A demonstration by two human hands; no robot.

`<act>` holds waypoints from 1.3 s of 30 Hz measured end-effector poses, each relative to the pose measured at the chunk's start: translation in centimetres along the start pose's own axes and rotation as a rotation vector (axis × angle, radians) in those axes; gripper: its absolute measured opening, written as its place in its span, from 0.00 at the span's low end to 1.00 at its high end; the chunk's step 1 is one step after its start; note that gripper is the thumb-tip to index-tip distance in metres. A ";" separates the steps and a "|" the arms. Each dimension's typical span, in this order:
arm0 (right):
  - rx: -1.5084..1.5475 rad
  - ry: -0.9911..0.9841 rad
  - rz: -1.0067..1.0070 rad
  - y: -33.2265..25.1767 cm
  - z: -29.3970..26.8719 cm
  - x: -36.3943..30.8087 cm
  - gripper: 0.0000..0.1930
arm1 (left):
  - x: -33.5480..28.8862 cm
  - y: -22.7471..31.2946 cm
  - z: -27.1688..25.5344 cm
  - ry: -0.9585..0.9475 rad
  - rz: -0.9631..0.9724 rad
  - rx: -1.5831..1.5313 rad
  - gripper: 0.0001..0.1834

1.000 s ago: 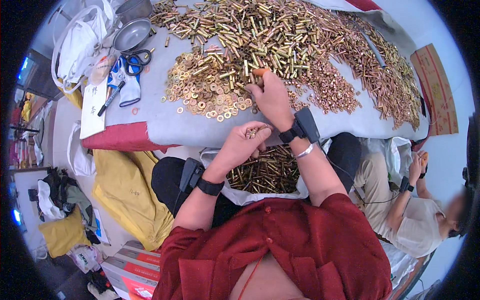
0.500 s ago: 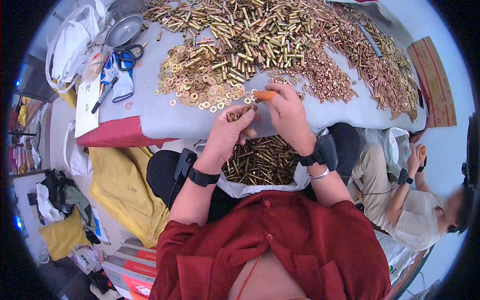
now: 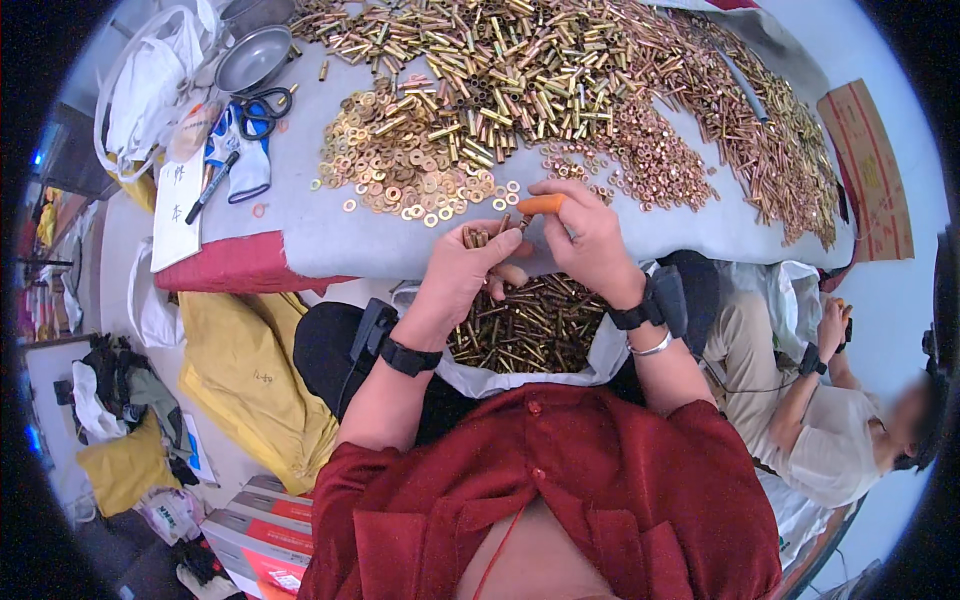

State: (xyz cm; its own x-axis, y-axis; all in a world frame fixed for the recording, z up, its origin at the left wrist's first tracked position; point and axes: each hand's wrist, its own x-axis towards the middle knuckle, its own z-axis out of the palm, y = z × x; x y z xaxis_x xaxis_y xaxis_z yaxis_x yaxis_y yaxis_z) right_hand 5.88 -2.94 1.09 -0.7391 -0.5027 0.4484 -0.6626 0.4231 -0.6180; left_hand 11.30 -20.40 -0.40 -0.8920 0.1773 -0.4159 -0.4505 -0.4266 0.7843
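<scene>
My left hand [image 3: 458, 268] is closed round several short brass-coloured bolts with sleeves [image 3: 476, 238], above the near edge of the table. My right hand [image 3: 592, 240], an orange cover on one finger, pinches the end of a small bolt [image 3: 524, 222] that meets the left fingertips. Fingers hide part of it. Below both hands, a white sack [image 3: 480, 380] between my knees holds many similar bolts [image 3: 535, 325]. Just beyond the hands lie flat washers [image 3: 400, 180] in a heap. Right of them are small nuts [image 3: 655, 165], with metal sleeves [image 3: 510, 75] farther back.
Thin bolts [image 3: 775, 165] cover the table's right side. At the left lie scissors [image 3: 264, 115], a glove [image 3: 248, 172], a marker [image 3: 212, 188] and a metal bowl [image 3: 253, 60]. A yellow sack [image 3: 245, 370] stands lower left. Another person [image 3: 830, 430] sits at the right.
My right hand has moved slightly down and closer to the left fingertips, and a bolt now shows between the two hands. My left hand keeps its bolts.
</scene>
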 end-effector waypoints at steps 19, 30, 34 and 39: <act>-0.451 0.050 0.097 2.3 3.2 2.7 0.12 | 1.0 -0.2 -0.8 0.027 0.110 -0.087 0.13; 0.349 0.184 0.400 -1.2 3.5 -0.7 0.06 | 0.9 -0.4 -0.3 0.041 0.097 -0.016 0.11; 0.053 0.201 0.098 -0.9 3.7 -1.5 0.10 | 0.9 -0.5 -0.4 0.004 0.120 -0.023 0.11; -0.199 0.256 0.025 1.0 2.6 0.5 0.10 | 0.8 0.2 -0.5 0.063 0.101 -0.026 0.13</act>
State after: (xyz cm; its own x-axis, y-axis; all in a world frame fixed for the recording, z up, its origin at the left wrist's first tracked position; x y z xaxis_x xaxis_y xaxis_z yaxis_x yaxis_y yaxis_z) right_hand 5.22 -4.76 -1.00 -0.7454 -0.2951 0.5978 -0.6358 0.5844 -0.5042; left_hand 10.52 -20.78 -0.78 -0.9283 0.0760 -0.3641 -0.3563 -0.4621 0.8121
